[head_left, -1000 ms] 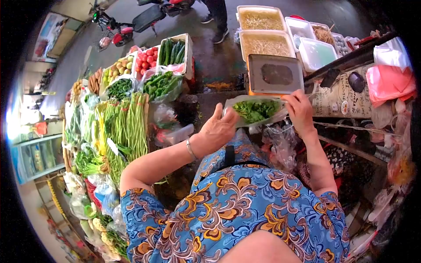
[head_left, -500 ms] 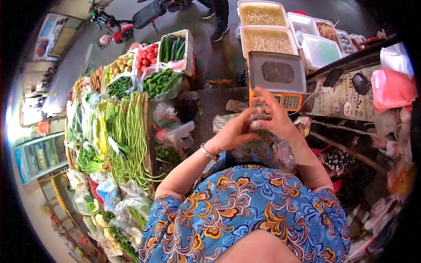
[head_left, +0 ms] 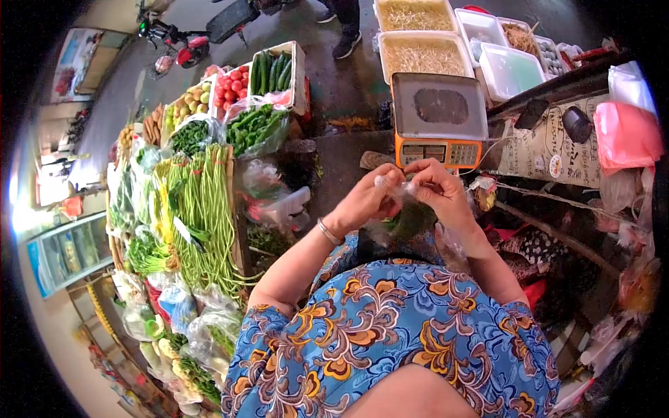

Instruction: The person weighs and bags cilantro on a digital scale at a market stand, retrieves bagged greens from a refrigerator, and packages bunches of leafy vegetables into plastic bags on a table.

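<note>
Both hands meet in front of my body, just below the orange scale [head_left: 439, 150]. My left hand [head_left: 368, 198], with a bangle at the wrist, is closed on one side of the top of a clear plastic bag [head_left: 411, 221]. My right hand [head_left: 440, 191] pinches the bag's top on the other side. Something green shows through the bag below my fingers; its kind is blurred. Part of the bag is hidden behind my hands.
To the left lie long beans [head_left: 209, 202], green peppers [head_left: 256, 130], tomatoes [head_left: 231, 87] and cucumbers [head_left: 272, 73]. Tubs of bean sprouts [head_left: 425, 56] stand beyond the scale. Pink plastic bags [head_left: 627, 136] hang at right. A person's leg [head_left: 348, 28] is at the top.
My right hand has lowered and its spread fingers have closed on the bag. My left hand has turned upward. Green contents now show in the bag between them.
</note>
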`<action>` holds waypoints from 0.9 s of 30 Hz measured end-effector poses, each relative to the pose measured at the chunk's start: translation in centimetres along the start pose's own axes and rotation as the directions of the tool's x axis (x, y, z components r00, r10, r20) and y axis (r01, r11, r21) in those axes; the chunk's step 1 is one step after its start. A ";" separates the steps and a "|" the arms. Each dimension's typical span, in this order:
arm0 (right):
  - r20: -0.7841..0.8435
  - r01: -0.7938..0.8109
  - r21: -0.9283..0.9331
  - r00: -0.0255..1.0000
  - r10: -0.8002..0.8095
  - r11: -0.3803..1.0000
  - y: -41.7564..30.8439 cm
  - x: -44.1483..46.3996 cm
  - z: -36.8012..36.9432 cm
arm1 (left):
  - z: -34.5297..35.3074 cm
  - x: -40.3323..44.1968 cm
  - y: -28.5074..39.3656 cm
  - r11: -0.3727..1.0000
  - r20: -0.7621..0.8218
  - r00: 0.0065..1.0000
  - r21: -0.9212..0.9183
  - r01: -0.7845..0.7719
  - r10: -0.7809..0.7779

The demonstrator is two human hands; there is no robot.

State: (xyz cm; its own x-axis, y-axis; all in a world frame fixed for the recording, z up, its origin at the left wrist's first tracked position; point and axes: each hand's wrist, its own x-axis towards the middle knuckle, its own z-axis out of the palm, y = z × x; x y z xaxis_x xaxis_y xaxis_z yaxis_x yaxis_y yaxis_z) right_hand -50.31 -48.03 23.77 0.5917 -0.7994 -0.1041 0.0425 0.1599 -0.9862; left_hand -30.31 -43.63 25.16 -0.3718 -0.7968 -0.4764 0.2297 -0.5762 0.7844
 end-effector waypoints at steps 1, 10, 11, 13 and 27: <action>-0.002 -0.003 0.002 1.000 0.003 1.000 -0.5 -0.2 0.0 | -0.3 0.0 0.2 0.990 0.039 0.997 -0.124 0.074 -0.069; 0.247 -0.203 -0.045 0.947 0.208 0.978 -2.8 1.2 -0.9 | -0.4 -1.2 1.2 0.347 0.247 0.833 0.823 -0.450 0.494; 0.257 -0.166 -0.071 0.950 0.179 0.984 -3.3 1.6 -0.6 | -0.2 -1.4 1.3 0.342 0.247 0.833 0.826 -0.449 0.496; 0.265 -0.134 -0.075 0.953 0.149 0.988 -3.9 1.9 -0.2 | 0.8 -1.5 1.1 0.195 0.194 0.714 0.884 -0.424 0.672; 0.202 0.460 -0.796 0.815 -0.543 0.394 -5.4 5.1 0.2 | -2.9 -2.8 -0.1 0.428 -0.196 0.644 0.875 -0.226 0.740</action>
State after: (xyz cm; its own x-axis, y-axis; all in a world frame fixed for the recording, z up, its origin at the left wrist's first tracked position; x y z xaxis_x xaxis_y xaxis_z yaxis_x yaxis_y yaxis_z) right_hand -47.41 -52.85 28.60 0.6219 -0.6214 0.4766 -0.3515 -0.7653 -0.5392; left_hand -26.67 -41.91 25.22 0.1066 -0.9748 0.1959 -0.6046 0.0929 0.7911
